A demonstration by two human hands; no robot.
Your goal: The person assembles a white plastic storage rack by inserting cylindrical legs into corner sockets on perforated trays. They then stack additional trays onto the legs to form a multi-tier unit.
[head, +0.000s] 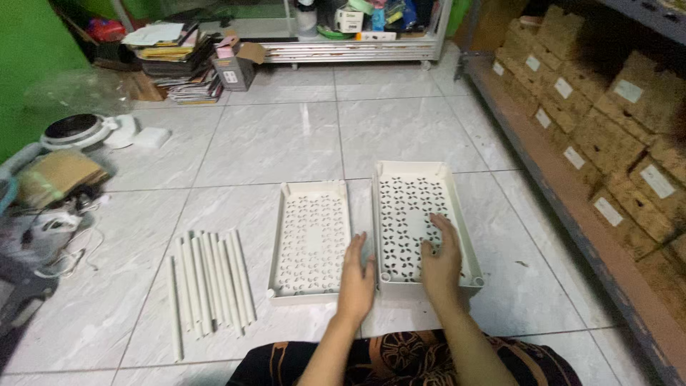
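Two white perforated plastic trays lie side by side on the tiled floor. My right hand (441, 259) rests flat inside the right tray (421, 182), near its front edge, fingers spread. My left hand (356, 275) presses edge-on against the left wall of that tray, in the gap between it and the left tray (312, 194). Neither hand grips anything. A bundle of several white plastic tubes (211, 279) lies to the left of the left tray.
A low shelf of brown cardboard boxes (607, 121) runs along the right. At far left sit a white round appliance (75, 131), bags and cables. Stacked papers and a small box (236, 64) stand at the back by a metal rack.
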